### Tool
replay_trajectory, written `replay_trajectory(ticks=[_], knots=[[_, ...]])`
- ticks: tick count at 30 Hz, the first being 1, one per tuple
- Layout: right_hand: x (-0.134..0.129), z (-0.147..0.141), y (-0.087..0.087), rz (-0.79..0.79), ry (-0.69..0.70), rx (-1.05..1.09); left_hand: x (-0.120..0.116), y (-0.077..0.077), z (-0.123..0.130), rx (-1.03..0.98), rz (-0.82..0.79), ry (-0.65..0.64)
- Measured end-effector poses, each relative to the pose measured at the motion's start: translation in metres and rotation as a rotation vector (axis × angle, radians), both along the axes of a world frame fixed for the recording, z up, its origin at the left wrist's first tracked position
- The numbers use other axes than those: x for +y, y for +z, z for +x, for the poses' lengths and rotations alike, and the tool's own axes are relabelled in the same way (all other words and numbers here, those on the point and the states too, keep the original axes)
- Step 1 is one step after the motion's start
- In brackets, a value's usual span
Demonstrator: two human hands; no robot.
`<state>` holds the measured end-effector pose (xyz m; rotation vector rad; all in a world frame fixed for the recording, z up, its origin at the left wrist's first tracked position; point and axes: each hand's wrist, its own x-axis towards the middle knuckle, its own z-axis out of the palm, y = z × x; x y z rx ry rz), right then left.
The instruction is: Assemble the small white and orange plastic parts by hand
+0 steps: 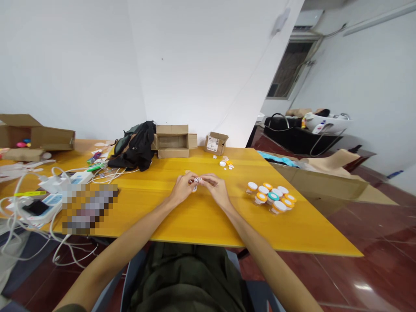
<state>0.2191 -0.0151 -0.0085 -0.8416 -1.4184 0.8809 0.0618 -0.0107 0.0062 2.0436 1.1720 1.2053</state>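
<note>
My left hand [183, 189] and my right hand [215, 187] meet above the middle of the table, fingers pinched together. Between their fingertips is a small white piece with dark holes [198, 180], too small to name more closely. Just below it, by my left fingers, shows a small white and orange thing [194, 189], partly hidden by that hand. Beyond my hands lie a white round cap [222, 164] and several small white pieces [230, 166]. To the right of my right hand stands a group of small clear jars with white, orange and teal lids [273, 197].
Two open cardboard boxes, a wider one [173, 152] and a smaller one [217, 143], stand along the wall. A black bag [138, 149] lies left of them. White cables trail from a power strip [58, 195] at the left. The yellow table [208, 225] ends close to my lap.
</note>
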Motion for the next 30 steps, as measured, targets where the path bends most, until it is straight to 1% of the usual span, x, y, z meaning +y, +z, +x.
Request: replay_trajectory(ticks=[11, 18, 23, 30], knots=[[0.0017, 0.0006, -0.0032, 0.028, -0.004, -0.01, 0.0011, -0.0021, 0.0001, -0.024, 0.013, -0.017], [0.0031, 0.0009, -0.0045, 0.03, 0.008, -0.007, 0.0023, -0.0038, -0.0003, -0.069, -0.027, -0.023], [0.0017, 0.0002, -0.0045, 0.033, 0.011, -0.017, 0.0009, -0.0028, -0.0006, -0.049, -0.04, -0.043], [0.0006, -0.0006, -0.0047, -0.002, 0.016, 0.017, 0.0005, -0.0013, -0.0016, 0.002, 0.007, -0.022]])
